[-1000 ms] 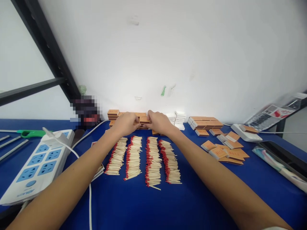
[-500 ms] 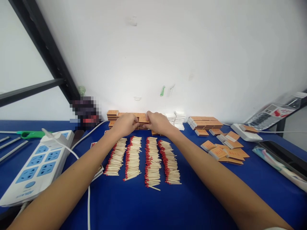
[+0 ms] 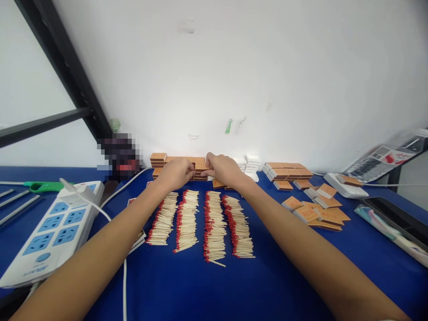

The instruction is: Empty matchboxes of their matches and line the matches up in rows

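Note:
A low row of orange matchboxes (image 3: 158,159) stands stacked against the wall. My left hand (image 3: 179,171) is at the front of this row, its fingers curled together against the boxes; what they hold, if anything, is hidden. Just to its right, my right hand (image 3: 224,169) has thumb and forefinger apart at the end of a stacked matchbox (image 3: 201,165). A loose matchbox (image 3: 218,183) lies below the right hand, partly covered. Nearer to me, several columns of red-tipped matches (image 3: 214,223) lie on the blue table (image 3: 187,290).
White matchbox trays (image 3: 251,163) are piled behind my right hand. Further right are stacked matchboxes (image 3: 289,171) and a loose heap of them (image 3: 317,213). A power strip (image 3: 53,232) with a white cable lies left; a black phone-like object (image 3: 397,223) lies far right.
My right thumb and forefinger have spread and come slightly away from the matchbox they were gripping. My left hand stays almost where it was. The view has shifted slightly.

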Demonstrator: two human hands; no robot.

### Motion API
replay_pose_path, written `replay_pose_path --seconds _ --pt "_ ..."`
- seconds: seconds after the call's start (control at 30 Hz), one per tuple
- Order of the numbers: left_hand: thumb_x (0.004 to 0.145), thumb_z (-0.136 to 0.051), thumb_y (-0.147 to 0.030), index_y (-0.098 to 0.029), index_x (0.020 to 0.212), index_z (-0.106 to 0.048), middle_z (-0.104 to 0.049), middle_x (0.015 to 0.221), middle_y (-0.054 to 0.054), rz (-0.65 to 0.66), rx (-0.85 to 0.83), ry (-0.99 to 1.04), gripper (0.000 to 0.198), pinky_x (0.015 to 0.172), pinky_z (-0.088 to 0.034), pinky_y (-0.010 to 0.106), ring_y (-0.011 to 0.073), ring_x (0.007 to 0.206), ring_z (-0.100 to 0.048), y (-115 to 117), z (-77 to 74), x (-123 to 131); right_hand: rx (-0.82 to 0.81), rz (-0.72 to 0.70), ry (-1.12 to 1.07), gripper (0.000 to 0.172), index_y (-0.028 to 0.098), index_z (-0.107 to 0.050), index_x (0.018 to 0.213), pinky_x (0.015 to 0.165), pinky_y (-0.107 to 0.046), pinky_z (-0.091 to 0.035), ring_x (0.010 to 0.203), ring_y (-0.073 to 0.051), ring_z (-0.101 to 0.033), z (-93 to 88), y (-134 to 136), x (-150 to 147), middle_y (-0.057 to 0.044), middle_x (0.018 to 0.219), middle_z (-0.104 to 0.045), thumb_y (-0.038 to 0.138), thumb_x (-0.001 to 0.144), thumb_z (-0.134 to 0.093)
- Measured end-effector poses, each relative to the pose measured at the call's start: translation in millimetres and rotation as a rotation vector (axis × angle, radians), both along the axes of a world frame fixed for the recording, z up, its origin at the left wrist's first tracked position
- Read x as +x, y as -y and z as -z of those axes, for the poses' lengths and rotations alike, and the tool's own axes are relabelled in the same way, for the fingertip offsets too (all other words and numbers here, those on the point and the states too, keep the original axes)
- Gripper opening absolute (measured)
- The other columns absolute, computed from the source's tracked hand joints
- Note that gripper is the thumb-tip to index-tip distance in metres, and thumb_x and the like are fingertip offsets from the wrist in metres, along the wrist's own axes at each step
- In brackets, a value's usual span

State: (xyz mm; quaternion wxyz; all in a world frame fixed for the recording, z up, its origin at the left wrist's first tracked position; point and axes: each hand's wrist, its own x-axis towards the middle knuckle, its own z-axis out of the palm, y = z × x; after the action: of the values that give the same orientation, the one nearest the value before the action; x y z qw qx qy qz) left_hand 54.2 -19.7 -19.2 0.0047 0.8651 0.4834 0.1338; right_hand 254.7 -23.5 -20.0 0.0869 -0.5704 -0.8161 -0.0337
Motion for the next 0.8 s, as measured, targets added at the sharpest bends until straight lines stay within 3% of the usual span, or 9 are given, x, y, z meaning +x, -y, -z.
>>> replay_pose_path --seconds 0.3,0.47,0.57,0.63,0.73,0.8 --pt "0.092 -0.065 -0.032 -0.020 0.086 -0.083 -0.079 0.083 0.007 -0.032 -0.029 0.011 0.022 0.078 -0.047 0.034 0.0216 0.075 -0.067 0.4 -2.9 -1.8 -0.033 -0.020 -0.076 0.030 0.021 -0.058 0.106 0.066 -0.030 -0.034 0.086 -0.022 -0.067 0.4 -1.0 1.8 -0.008 0.100 -0.075 0.043 0.096 -0.076" --pt "0.088 -0.069 -0.043 -0.021 0.091 -0.082 -0.078 0.084 0.006 -0.123 -0.071 0.067 0.025 0.071 -0.049 0.032 0.0230 0.076 -0.069 -3.7 -37.5 -30.7 -0.045 -0.050 -0.183 0.032 0.022 -0.056 0.102 0.066 -0.030 -0.037 0.083 -0.020 -0.065 -2.9 -2.0 9.6 -0.006 0.097 -0.074 0.040 0.092 -0.080" --pt "0.090 -0.064 -0.037 -0.019 0.105 -0.077 -0.079 0.099 0.010 -0.348 0.064 0.052 0.027 0.081 -0.052 0.035 0.0285 0.089 -0.071 -6.4 -58.7 -57.9 -0.035 -0.041 -0.202 0.034 0.022 -0.056 0.100 0.064 -0.030 -0.035 0.079 -0.020 -0.063 -6.2 -2.7 15.6 -0.005 0.096 -0.074 0.043 0.091 -0.081" --pt "0.093 -0.059 -0.039 -0.015 0.123 -0.069 -0.078 0.112 0.015 -0.504 0.062 0.027 0.040 0.090 -0.053 0.039 0.0342 0.103 -0.071 -9.0 -63.6 -72.7 -0.028 -0.022 -0.196 0.033 0.022 -0.056 0.099 0.064 -0.030 -0.034 0.078 -0.020 -0.062 -8.9 -2.6 18.6 -0.006 0.096 -0.073 0.045 0.092 -0.079" --pt "0.099 -0.048 -0.050 -0.008 0.135 -0.061 -0.072 0.129 0.025 -0.642 -0.057 -0.012 0.057 0.096 -0.052 0.045 0.0414 0.118 -0.068 -15.6 -57.8 -86.5 -0.032 -0.003 -0.190 0.034 0.022 -0.057 0.098 0.063 -0.031 -0.033 0.078 -0.020 -0.061 -12.4 -2.1 21.6 -0.006 0.097 -0.073 0.048 0.092 -0.078" --pt "0.101 -0.040 -0.057 -0.006 0.132 -0.062 -0.073 0.123 0.027 -0.656 -0.143 0.004 0.063 0.095 -0.052 0.046 0.0430 0.116 -0.069 -21.8 -49.8 -91.3 -0.034 0.005 -0.186 0.034 0.022 -0.057 0.097 0.062 -0.031 -0.033 0.077 -0.020 -0.060 -13.5 -1.8 22.6 -0.006 0.098 -0.072 0.049 0.092 -0.078"
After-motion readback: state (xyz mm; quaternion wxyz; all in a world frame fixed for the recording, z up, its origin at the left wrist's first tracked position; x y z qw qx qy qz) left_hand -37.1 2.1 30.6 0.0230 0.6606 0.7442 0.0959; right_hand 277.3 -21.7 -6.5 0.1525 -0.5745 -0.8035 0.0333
